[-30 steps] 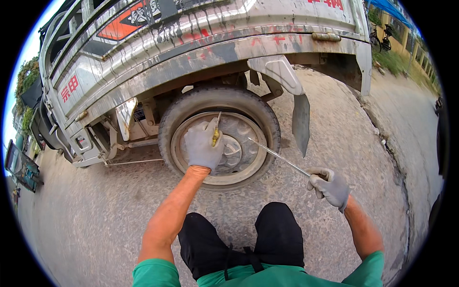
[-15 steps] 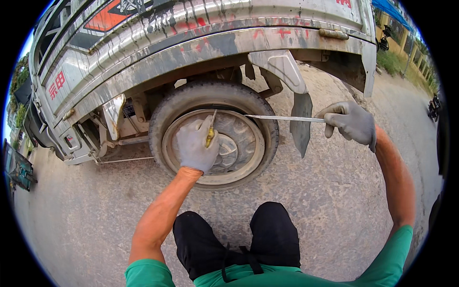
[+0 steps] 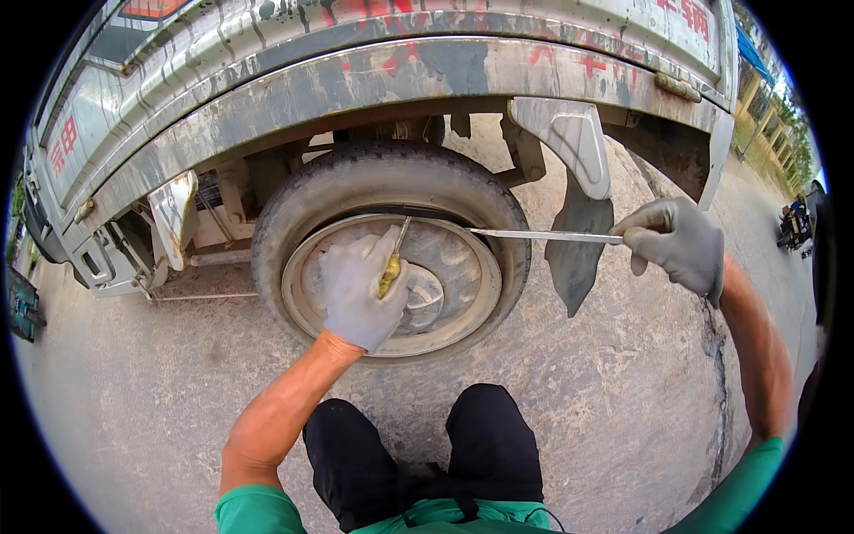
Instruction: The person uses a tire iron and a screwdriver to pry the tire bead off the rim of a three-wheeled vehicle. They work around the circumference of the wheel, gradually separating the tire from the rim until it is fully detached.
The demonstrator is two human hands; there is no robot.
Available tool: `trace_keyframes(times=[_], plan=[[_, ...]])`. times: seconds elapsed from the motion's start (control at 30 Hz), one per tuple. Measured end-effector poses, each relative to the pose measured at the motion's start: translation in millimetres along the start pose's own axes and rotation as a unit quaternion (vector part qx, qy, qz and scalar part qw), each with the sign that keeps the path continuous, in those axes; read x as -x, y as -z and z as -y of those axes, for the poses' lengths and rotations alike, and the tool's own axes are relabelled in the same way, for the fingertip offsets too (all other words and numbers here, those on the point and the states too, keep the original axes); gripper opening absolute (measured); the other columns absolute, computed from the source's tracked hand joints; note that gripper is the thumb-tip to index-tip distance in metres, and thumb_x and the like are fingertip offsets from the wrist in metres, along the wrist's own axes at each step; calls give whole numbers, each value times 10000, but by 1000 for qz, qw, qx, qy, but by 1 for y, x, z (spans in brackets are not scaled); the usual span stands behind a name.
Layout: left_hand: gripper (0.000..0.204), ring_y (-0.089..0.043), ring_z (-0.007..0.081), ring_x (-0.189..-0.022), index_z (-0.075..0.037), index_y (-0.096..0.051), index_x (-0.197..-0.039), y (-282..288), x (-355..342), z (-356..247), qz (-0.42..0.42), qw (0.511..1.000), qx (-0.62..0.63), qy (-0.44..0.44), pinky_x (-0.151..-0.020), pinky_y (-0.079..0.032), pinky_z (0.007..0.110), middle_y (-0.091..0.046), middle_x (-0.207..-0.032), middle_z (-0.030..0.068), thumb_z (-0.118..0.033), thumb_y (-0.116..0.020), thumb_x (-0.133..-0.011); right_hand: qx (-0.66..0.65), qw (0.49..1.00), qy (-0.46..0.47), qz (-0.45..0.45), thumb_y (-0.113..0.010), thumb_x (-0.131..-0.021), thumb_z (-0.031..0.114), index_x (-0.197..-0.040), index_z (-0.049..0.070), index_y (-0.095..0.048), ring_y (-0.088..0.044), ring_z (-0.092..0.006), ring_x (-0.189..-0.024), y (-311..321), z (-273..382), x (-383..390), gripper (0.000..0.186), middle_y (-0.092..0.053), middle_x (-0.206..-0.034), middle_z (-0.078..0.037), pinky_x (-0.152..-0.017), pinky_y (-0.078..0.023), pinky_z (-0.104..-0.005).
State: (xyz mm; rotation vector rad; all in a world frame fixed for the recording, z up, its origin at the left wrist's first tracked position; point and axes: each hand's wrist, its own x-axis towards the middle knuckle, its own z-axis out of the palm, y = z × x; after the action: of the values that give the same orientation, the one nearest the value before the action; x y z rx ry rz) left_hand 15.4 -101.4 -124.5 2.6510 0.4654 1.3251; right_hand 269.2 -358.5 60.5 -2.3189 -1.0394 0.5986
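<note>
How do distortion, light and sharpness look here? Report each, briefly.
Head view: the fisheye bows the vehicle's side panel into an arch, and the corners are black; head view: soft daylight, darker underneath the panel; head view: the metal rod, tire and right hand look fairly sharp.

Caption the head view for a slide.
Left hand holds a yellow-handled screwdriver, right hand a metal bar, at a vehicle wheel.

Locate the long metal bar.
In the head view, right of centre: the bar runs from the right grip across the dark flap to the upper right of the wheel.
</note>
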Motion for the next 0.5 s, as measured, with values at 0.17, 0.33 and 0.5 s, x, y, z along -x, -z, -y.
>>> trace_keyframes(times=[0.17, 0.33, 0.5], plan=[[486, -580, 308, -944, -39, -684, -1257, 7, -6, 1, 31, 999, 11, -7, -847, -414, 430, -654, -1021, 124, -97, -765, -782, -43, 998, 7, -50, -627, -964, 127, -1110, -70, -750, -681, -99, -713, -35, -9, 36, 274, -725, -778, -86, -664, -539, -262], [482, -586, 332, -924, -32, -684, -1250, 6, -10, 0, 60, 997, 47, 3, -824, -415, 446, -658, -991, 138, -87, -759, -777, -6, 1000, 0, -31, -631, -954, 119, -1085, -71, -755, -671, -87, -687, -13, -6, 24, 262, -718, -752, -84, -626, -522, -256], [487, -589, 340, -925, -30, -676, -1262, 4, -9, -5, 58, 998, 28, -7, -833, -418, 450, -663, -993, 141, -83, -753, -785, 23, 1000, 7, -12, -624, -940, 108, -1032, -67, -762, -632, -82, -634, 4, 10, 9, 241, -692, -706, -65, -591, -498, -258]])
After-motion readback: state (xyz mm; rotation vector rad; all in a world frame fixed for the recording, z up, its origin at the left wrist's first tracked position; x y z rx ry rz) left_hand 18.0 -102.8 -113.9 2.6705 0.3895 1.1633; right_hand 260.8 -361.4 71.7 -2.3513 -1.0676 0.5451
